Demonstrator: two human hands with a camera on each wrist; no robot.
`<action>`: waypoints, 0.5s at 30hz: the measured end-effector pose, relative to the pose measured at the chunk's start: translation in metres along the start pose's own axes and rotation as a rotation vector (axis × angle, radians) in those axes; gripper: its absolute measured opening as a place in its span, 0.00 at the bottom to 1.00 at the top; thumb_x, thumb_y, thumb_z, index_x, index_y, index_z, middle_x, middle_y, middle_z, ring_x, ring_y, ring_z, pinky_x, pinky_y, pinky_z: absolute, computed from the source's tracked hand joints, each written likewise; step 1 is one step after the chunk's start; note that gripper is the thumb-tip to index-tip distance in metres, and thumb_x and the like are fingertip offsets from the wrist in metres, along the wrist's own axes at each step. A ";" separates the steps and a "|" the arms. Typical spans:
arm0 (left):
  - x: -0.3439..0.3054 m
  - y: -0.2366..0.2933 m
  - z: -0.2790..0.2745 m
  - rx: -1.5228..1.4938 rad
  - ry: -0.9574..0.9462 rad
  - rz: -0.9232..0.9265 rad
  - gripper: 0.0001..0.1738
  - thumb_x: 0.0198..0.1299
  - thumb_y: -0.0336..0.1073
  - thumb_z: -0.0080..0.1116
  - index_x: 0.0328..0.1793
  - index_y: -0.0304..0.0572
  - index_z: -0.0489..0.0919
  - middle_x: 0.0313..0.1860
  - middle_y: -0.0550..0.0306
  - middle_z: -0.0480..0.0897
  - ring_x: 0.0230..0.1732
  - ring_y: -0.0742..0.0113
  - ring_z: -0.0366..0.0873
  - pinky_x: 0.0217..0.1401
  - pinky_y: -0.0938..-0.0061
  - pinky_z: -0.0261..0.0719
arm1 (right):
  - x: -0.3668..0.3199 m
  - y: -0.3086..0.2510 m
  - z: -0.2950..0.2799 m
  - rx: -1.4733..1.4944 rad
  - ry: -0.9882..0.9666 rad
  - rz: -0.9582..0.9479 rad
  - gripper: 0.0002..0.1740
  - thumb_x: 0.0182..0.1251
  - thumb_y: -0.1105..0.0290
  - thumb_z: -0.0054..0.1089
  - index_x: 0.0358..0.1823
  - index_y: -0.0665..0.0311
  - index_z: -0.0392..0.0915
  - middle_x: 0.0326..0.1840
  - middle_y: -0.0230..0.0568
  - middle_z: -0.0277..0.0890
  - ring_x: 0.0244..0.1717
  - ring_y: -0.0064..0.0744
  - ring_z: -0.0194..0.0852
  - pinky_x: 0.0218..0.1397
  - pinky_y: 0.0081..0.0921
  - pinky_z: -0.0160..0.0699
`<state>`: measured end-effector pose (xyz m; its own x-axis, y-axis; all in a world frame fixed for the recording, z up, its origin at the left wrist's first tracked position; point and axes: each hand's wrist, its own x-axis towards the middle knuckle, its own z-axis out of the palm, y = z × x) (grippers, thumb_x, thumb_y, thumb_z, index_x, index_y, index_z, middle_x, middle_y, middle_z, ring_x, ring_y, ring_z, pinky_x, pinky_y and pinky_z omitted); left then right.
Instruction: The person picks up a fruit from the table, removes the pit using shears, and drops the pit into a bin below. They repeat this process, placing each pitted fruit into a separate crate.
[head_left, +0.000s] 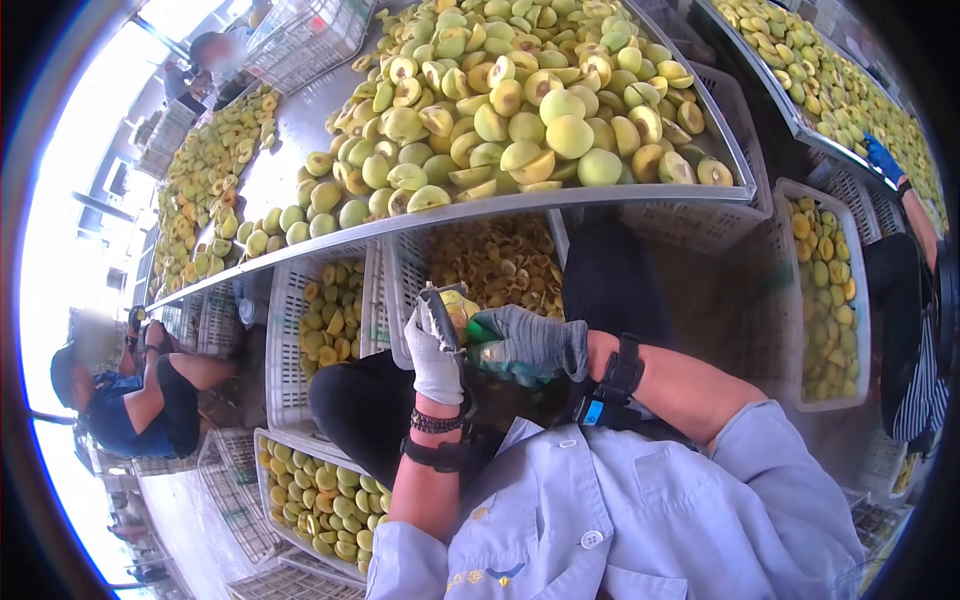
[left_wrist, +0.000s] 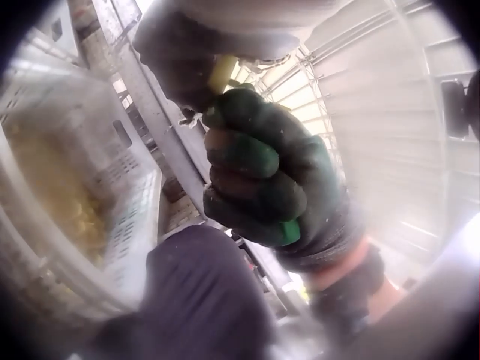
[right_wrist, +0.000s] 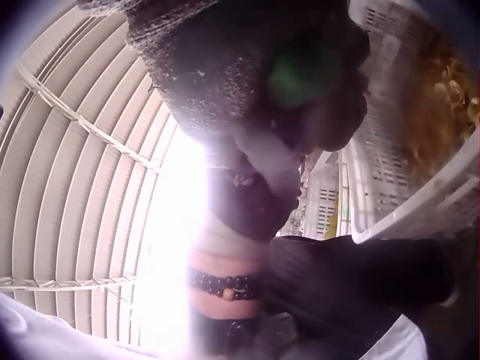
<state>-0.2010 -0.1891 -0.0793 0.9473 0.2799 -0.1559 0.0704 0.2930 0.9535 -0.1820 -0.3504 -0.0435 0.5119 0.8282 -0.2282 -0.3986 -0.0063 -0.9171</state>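
Holds a yellow-green fruit (head_left: pixel 459 308) in the fingers of the left hand (head_left: pixel 435 357), gloved in white with a dark palm, just beside the right hand (head_left: pixel 522 343) in a grey-and-green knit glove, with fingers curled round a small bright green piece (left_wrist: pixel 289 232), mostly hidden. Works near a white perforated plastic crate (head_left: pixel 402 262) of brownish scraps (head_left: pixel 495 262), below a shiny metal surface (head_left: pixel 300 118) heaped with whole and cut yellow-green fruits (head_left: pixel 520 128).
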 end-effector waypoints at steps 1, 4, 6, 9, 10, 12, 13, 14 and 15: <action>0.004 0.001 0.004 -0.110 -0.037 -0.023 0.18 0.62 0.41 0.41 0.44 0.32 0.74 0.34 0.54 0.78 0.32 0.67 0.77 0.37 0.76 0.76 | 0.000 0.001 0.002 0.002 0.001 0.000 0.07 0.56 0.70 0.54 0.36 0.61 0.69 0.20 0.33 0.70 0.16 0.25 0.66 0.18 0.23 0.66; 0.003 0.016 0.016 -0.229 -0.173 -0.072 0.18 0.63 0.41 0.41 0.45 0.34 0.74 0.35 0.56 0.77 0.33 0.70 0.76 0.38 0.79 0.75 | 0.002 -0.001 0.003 0.251 0.087 0.003 0.04 0.58 0.69 0.52 0.34 0.58 0.69 0.15 0.29 0.64 0.08 0.17 0.56 0.08 0.18 0.56; 0.010 0.014 0.013 -0.125 0.053 -0.046 0.18 0.63 0.42 0.40 0.48 0.36 0.73 0.38 0.58 0.77 0.36 0.71 0.75 0.40 0.79 0.74 | 0.003 -0.004 -0.005 0.531 0.093 -0.131 0.04 0.60 0.67 0.51 0.33 0.56 0.68 0.15 0.28 0.63 0.06 0.14 0.54 0.05 0.17 0.53; 0.038 -0.013 -0.022 -0.035 0.113 0.049 0.17 0.61 0.46 0.44 0.44 0.41 0.73 0.32 0.58 0.77 0.30 0.69 0.76 0.31 0.76 0.78 | 0.024 0.034 -0.036 -0.044 0.309 -0.011 0.07 0.56 0.67 0.53 0.34 0.59 0.68 0.18 0.32 0.64 0.17 0.26 0.65 0.19 0.24 0.65; 0.039 -0.010 -0.024 0.054 0.118 0.048 0.15 0.61 0.44 0.45 0.44 0.41 0.73 0.32 0.58 0.77 0.30 0.69 0.76 0.31 0.76 0.79 | 0.034 0.053 -0.044 -0.522 0.446 -0.013 0.08 0.55 0.67 0.53 0.34 0.61 0.68 0.19 0.36 0.66 0.20 0.32 0.69 0.24 0.30 0.68; 0.041 -0.002 -0.027 0.028 0.147 0.010 0.14 0.61 0.42 0.45 0.44 0.40 0.73 0.32 0.58 0.76 0.30 0.69 0.76 0.31 0.75 0.79 | 0.038 0.060 -0.045 -0.683 0.458 0.003 0.10 0.53 0.66 0.53 0.35 0.62 0.68 0.22 0.41 0.68 0.24 0.39 0.70 0.29 0.34 0.68; 0.040 -0.001 -0.030 0.005 0.171 -0.039 0.13 0.61 0.39 0.46 0.45 0.39 0.73 0.32 0.58 0.76 0.30 0.68 0.76 0.31 0.75 0.79 | 0.039 0.062 -0.045 -0.835 0.474 0.026 0.12 0.52 0.66 0.54 0.36 0.64 0.68 0.24 0.46 0.71 0.29 0.46 0.71 0.34 0.37 0.68; 0.044 -0.001 -0.040 0.109 0.185 0.117 0.13 0.60 0.36 0.47 0.46 0.37 0.72 0.34 0.57 0.76 0.31 0.67 0.76 0.31 0.74 0.80 | 0.039 0.064 -0.044 -0.838 0.464 0.023 0.12 0.52 0.66 0.54 0.36 0.64 0.68 0.24 0.46 0.71 0.29 0.46 0.71 0.34 0.37 0.68; 0.044 0.015 -0.045 0.109 0.236 0.177 0.13 0.59 0.33 0.48 0.48 0.35 0.71 0.38 0.57 0.75 0.35 0.70 0.74 0.37 0.78 0.75 | 0.035 0.056 -0.040 -0.911 0.422 0.014 0.13 0.52 0.65 0.54 0.36 0.64 0.68 0.27 0.50 0.72 0.30 0.49 0.71 0.34 0.38 0.69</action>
<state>-0.1718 -0.1314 -0.0830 0.8501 0.5259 -0.0286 -0.0438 0.1247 0.9912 -0.1564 -0.3442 -0.1162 0.8099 0.5595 -0.1760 0.2377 -0.5875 -0.7735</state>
